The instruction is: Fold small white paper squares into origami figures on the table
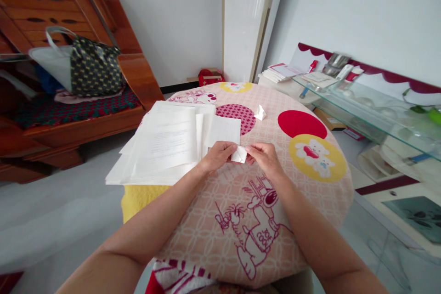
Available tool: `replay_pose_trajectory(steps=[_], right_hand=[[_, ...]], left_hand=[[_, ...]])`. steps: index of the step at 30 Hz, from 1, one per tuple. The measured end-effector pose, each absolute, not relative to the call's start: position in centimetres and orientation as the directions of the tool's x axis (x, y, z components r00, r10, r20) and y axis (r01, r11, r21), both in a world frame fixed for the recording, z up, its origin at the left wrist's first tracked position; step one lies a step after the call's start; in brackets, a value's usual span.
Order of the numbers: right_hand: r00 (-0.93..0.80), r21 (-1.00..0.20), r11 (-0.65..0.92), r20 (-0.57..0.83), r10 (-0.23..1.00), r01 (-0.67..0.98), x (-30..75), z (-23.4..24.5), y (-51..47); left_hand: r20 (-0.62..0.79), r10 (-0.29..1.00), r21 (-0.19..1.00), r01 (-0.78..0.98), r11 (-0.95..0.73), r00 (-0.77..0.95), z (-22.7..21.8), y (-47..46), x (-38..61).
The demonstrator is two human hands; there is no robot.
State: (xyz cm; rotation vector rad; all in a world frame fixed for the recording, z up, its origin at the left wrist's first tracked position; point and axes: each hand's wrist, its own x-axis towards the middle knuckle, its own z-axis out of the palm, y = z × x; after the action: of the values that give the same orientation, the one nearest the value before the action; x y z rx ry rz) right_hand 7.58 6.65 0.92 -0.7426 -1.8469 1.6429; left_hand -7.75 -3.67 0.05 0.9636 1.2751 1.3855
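Note:
A small folded piece of white paper (239, 154) is held between my two hands, above the patterned tablecloth. My left hand (220, 154) pinches its left side, thumb on top. On the other side, my right hand (263, 155) grips the right edge with thumb and fingers; some fingertips are hidden beneath. Just beyond my left hand lies a flat white sheet (225, 128). A stack of printed papers (168, 140) spreads to the left of it. Farther back stands a small folded white paper piece (260, 112).
The round table wears a pink patterned cloth (317, 206), with yellow cloth (138, 200) below the papers. A glass shelf (375, 119) with odds and ends runs along the right. At left, a wooden bench (134, 71) carries a dotted bag (96, 66). A tall white air conditioner (243, 27) stands behind.

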Motion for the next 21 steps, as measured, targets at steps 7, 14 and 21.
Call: replay_pose_trajectory(steps=[7, 14, 21], right_hand=[[-0.737, -0.985, 0.149, 0.035, 0.675, 0.09, 7.87, 1.18, 6.73], [-0.622, -0.971, 0.232, 0.152, 0.769, 0.05, 7.55, 0.71, 6.44], [-0.647, -0.978, 0.206, 0.154, 0.747, 0.005, 7.46, 0.54, 6.32]], left_hand=[[-0.064, 0.985, 0.993, -0.107, 0.047, -0.158, 0.36, -3.84, -7.49], [-0.183, 0.972, 0.955, -0.261, 0.14, -0.146, 0.96, -3.79, -7.23], [-0.218, 0.958, 0.952, -0.259, 0.166, -0.187, 0.85, -3.88, -7.53]])
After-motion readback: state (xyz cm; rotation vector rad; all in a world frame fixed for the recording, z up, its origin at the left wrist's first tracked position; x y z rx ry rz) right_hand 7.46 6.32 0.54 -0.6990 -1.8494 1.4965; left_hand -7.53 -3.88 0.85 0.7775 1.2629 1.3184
